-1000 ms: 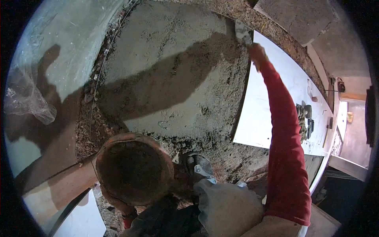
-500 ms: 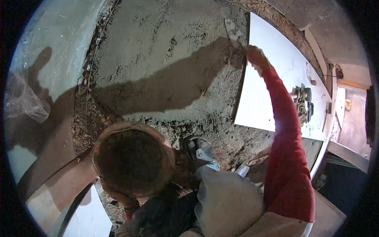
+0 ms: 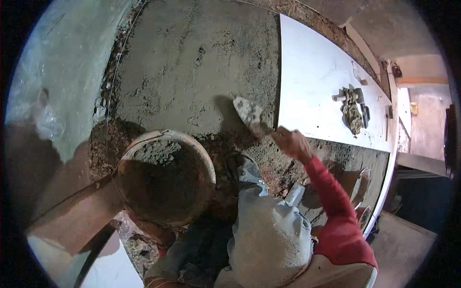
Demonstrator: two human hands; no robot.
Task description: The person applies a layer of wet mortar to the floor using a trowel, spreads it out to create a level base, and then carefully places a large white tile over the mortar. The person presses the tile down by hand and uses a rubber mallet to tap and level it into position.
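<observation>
My right hand [image 3: 293, 143] is closed round the handle of a mortar-smeared trowel [image 3: 248, 111], whose blade is over the wet grey mortar bed [image 3: 187, 62], near its right edge by a white tile [image 3: 312, 62]. At the lower left my left hand [image 3: 151, 228] is on the near rim of a round clay-stained basin [image 3: 210, 165], partly hidden under it, its fingers apparently wrapped round the rim. Some grey mortar shows inside the basin, the rest in shadow.
Cloth and tools [image 3: 353, 120] lie on the tile. A thin string [image 3: 112, 86] runs along the bed's rough left border beside a grey slab [image 3: 57, 57]. A reddish board [image 3: 77, 216] lies at the lower left. My shoe [image 3: 240, 163] is by the basin.
My right hand and trowel have moved down and left from the bed's far corner toward the basin, and the arm is more bent. The view has shifted, and mortar now shows in the basin.
</observation>
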